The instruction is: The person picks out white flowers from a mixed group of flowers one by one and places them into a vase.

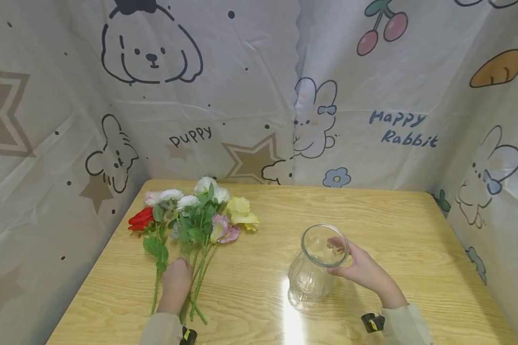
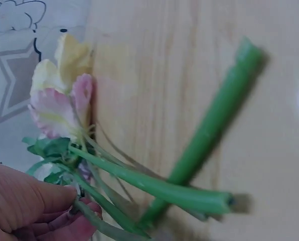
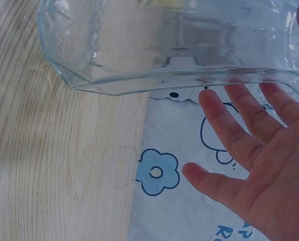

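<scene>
Artificial flowers in white, red, pink and yellow lie at the left of the table, the yellow bloom [image 1: 240, 211] outermost on the right. My left hand [image 1: 177, 282] is over their stems; in the left wrist view its thumb and fingers [image 2: 44, 208] pinch a thin green stem [image 2: 107, 227], with a pink bloom [image 2: 56, 113] beyond. A clear glass vase [image 1: 311, 278] stands to the right, mouth up. My right hand [image 1: 364, 270] holds its neck between thumb and fingers. The right wrist view has spread fingertips of that hand [image 3: 260, 150] against the glass [image 3: 154, 55], the little finger off it.
The wooden table [image 1: 250, 306] ends at a back edge against a printed cloth [image 1: 241, 86], which also rises at both sides. A red rose [image 1: 141, 219] lies near the left edge, its stem beside my left hand. Cut stem ends cross near the left wrist.
</scene>
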`<move>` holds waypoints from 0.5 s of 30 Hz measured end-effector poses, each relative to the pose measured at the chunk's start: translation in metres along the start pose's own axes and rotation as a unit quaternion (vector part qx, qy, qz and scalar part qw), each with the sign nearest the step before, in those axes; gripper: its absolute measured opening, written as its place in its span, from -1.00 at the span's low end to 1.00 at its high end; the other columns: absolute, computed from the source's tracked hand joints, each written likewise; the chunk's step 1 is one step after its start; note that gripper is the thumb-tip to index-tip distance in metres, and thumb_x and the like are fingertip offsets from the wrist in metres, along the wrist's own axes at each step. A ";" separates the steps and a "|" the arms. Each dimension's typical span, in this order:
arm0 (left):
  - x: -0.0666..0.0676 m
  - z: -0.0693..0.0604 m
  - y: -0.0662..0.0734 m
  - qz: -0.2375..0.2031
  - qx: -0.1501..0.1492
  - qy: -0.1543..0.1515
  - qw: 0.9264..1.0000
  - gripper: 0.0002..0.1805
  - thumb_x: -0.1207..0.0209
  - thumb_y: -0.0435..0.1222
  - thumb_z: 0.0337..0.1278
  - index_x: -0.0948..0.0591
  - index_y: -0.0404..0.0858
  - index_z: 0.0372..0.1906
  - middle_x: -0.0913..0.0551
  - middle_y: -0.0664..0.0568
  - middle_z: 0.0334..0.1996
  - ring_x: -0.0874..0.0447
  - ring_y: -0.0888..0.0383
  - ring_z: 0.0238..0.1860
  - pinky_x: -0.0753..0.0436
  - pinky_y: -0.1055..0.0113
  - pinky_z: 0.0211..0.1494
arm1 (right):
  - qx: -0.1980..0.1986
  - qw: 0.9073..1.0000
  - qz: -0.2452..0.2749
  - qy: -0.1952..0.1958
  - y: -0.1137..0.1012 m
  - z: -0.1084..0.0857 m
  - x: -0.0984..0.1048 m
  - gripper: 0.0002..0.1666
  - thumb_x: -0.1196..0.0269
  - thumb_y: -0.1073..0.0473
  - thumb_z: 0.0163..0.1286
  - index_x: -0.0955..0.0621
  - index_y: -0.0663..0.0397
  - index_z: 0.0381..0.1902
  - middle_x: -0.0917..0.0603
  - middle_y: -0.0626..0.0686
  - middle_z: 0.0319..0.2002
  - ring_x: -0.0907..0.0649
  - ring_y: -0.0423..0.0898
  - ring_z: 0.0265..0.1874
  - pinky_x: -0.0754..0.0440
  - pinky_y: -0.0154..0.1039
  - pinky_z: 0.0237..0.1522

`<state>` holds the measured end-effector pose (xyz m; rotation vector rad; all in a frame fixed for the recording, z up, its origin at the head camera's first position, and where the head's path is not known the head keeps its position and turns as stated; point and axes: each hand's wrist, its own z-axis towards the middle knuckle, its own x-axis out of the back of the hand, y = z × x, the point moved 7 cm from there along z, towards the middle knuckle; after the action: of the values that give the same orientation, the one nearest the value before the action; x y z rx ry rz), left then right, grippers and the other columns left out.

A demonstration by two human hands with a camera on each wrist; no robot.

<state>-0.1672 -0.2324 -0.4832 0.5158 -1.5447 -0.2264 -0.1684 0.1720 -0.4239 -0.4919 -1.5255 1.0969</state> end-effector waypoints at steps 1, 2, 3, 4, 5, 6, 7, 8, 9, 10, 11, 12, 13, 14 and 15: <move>0.001 0.000 0.002 0.002 -0.006 0.003 1.000 -0.76 0.03 -0.46 0.14 -0.38 -0.40 -0.63 -0.38 -0.06 -0.76 -0.42 0.04 -0.71 -0.42 0.18 -0.69 | 0.000 1.000 0.000 0.001 0.000 0.000 0.000 -0.25 -0.37 0.16 -0.01 -0.35 0.24 0.14 -0.44 0.22 0.09 -0.37 0.26 0.08 -0.18 0.35 0.02; 0.003 0.000 0.004 0.002 -0.008 0.006 1.000 -0.75 0.01 -0.45 0.14 -0.38 -0.40 -0.63 -0.38 -0.05 -0.77 -0.41 0.05 -0.71 -0.41 0.18 -0.69 | 0.000 1.000 0.000 0.001 0.001 0.000 0.000 -0.25 -0.37 0.16 -0.01 -0.35 0.24 0.14 -0.44 0.22 0.09 -0.37 0.26 0.08 -0.18 0.35 0.02; 0.004 0.001 0.006 0.002 -0.013 0.011 1.000 -0.76 -0.01 -0.45 0.14 -0.40 -0.41 -0.62 -0.38 -0.04 -0.77 -0.41 0.07 -0.72 -0.41 0.20 -0.69 | 0.001 1.000 -0.001 0.001 0.001 0.000 0.000 -0.25 -0.37 0.16 0.00 -0.35 0.25 0.14 -0.44 0.22 0.09 -0.37 0.26 0.08 -0.19 0.35 0.02; 0.006 0.001 0.007 -0.002 -0.013 0.011 1.000 -0.76 -0.01 -0.44 0.15 -0.41 -0.40 -0.62 -0.37 -0.03 -0.77 -0.38 0.09 -0.73 -0.39 0.22 -0.70 | 0.001 1.000 -0.002 0.001 0.001 0.000 -0.001 -0.25 -0.37 0.16 0.00 -0.35 0.25 0.14 -0.44 0.22 0.09 -0.37 0.26 0.08 -0.19 0.35 0.01; 0.007 0.002 0.009 -0.007 -0.013 0.013 1.000 -0.76 -0.02 -0.44 0.16 -0.42 -0.41 -0.61 -0.36 -0.02 -0.78 -0.37 0.10 -0.74 -0.38 0.24 -0.71 | 0.000 1.000 -0.002 0.002 0.002 0.000 -0.001 -0.25 -0.37 0.16 0.00 -0.35 0.24 0.14 -0.44 0.22 0.09 -0.37 0.26 0.08 -0.19 0.35 0.01; 0.010 0.002 0.011 -0.010 -0.014 0.018 1.000 -0.75 -0.02 -0.43 0.16 -0.43 -0.41 -0.61 -0.36 -0.02 -0.77 -0.36 0.11 -0.74 -0.37 0.25 -0.71 | 0.002 1.000 -0.004 0.002 0.002 0.000 -0.001 -0.25 -0.37 0.16 0.00 -0.35 0.25 0.15 -0.44 0.22 0.09 -0.37 0.26 0.08 -0.20 0.35 0.01; 0.013 0.003 0.013 -0.013 -0.015 0.025 0.999 -0.76 -0.02 -0.43 0.16 -0.42 -0.41 -0.61 -0.37 -0.03 -0.77 -0.37 0.10 -0.74 -0.37 0.25 -0.71 | 0.002 1.000 -0.004 0.002 0.003 0.000 -0.001 -0.24 -0.37 0.16 0.00 -0.34 0.25 0.15 -0.44 0.22 0.09 -0.37 0.27 0.08 -0.20 0.36 0.00; 0.016 0.003 0.016 -0.016 -0.015 0.031 0.999 -0.76 -0.02 -0.43 0.17 -0.44 -0.41 -0.60 -0.37 -0.02 -0.77 -0.37 0.11 -0.74 -0.37 0.26 -0.72 | 0.002 1.000 -0.004 0.003 0.003 0.000 -0.001 -0.24 -0.37 0.17 0.00 -0.34 0.25 0.15 -0.44 0.22 0.09 -0.37 0.26 0.08 -0.20 0.35 0.00; 0.019 0.004 0.019 -0.020 -0.018 0.042 0.999 -0.76 -0.02 -0.43 0.16 -0.43 -0.41 -0.60 -0.36 -0.02 -0.77 -0.36 0.11 -0.74 -0.36 0.26 -0.71 | 0.001 1.000 -0.004 0.004 0.004 0.000 -0.001 -0.24 -0.37 0.17 0.00 -0.34 0.24 0.15 -0.44 0.22 0.10 -0.37 0.26 0.08 -0.20 0.35 0.00; 0.023 0.004 0.021 -0.022 -0.018 0.049 0.998 -0.74 -0.01 -0.42 0.17 -0.41 -0.39 -0.62 -0.35 -0.03 -0.77 -0.34 0.10 -0.74 -0.35 0.26 -0.71 | -0.001 1.000 -0.005 0.005 0.005 0.000 0.000 -0.24 -0.37 0.17 -0.01 -0.34 0.24 0.15 -0.44 0.22 0.10 -0.37 0.26 0.08 -0.20 0.35 0.00; 0.027 0.004 0.024 -0.025 -0.023 0.064 0.997 -0.77 -0.02 -0.43 0.17 -0.43 -0.42 -0.59 -0.39 -0.06 -0.75 -0.37 0.09 -0.73 -0.38 0.24 -0.70 | -0.003 1.000 -0.004 0.005 0.006 0.001 0.000 -0.24 -0.37 0.17 -0.01 -0.34 0.23 0.15 -0.44 0.21 0.10 -0.37 0.26 0.08 -0.20 0.35 0.00; 0.031 0.004 0.027 -0.028 -0.030 0.080 0.996 -0.79 -0.02 -0.43 0.16 -0.45 -0.44 -0.55 -0.42 -0.09 -0.73 -0.38 0.08 -0.72 -0.40 0.23 -0.69 | -0.002 1.000 -0.005 0.005 0.006 0.001 0.000 -0.23 -0.37 0.17 -0.01 -0.34 0.23 0.16 -0.43 0.22 0.10 -0.37 0.26 0.08 -0.21 0.35 0.00; 0.034 0.004 0.030 -0.033 -0.036 0.092 0.995 -0.81 -0.02 -0.43 0.17 -0.47 -0.48 -0.51 -0.46 -0.13 -0.71 -0.40 0.08 -0.72 -0.43 0.22 -0.68 | -0.005 1.000 -0.003 0.006 0.007 0.001 0.000 -0.23 -0.37 0.17 -0.01 -0.34 0.22 0.16 -0.43 0.21 0.10 -0.37 0.25 0.08 -0.21 0.35 0.01; 0.037 0.004 0.032 -0.040 -0.040 0.102 0.993 -0.80 -0.02 -0.42 0.18 -0.49 -0.51 -0.46 -0.48 -0.15 -0.68 -0.39 0.09 -0.71 -0.44 0.21 -0.67 | -0.005 1.000 -0.002 0.006 0.007 0.001 0.000 -0.24 -0.37 0.17 -0.01 -0.34 0.20 0.16 -0.43 0.21 0.10 -0.37 0.25 0.09 -0.21 0.34 0.01; 0.040 0.005 0.034 -0.047 -0.045 0.114 0.991 -0.80 -0.02 -0.42 0.18 -0.50 -0.53 -0.42 -0.51 -0.19 -0.64 -0.41 0.07 -0.69 -0.47 0.19 -0.64 | -0.006 1.000 -0.001 0.006 0.007 0.001 0.000 -0.24 -0.37 0.17 -0.01 -0.34 0.19 0.16 -0.43 0.21 0.11 -0.37 0.25 0.09 -0.21 0.34 0.01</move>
<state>-0.1767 -0.2213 -0.4328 0.5256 -1.2839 -0.2972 -0.1711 0.1747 -0.4302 -0.5048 -1.5225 1.0817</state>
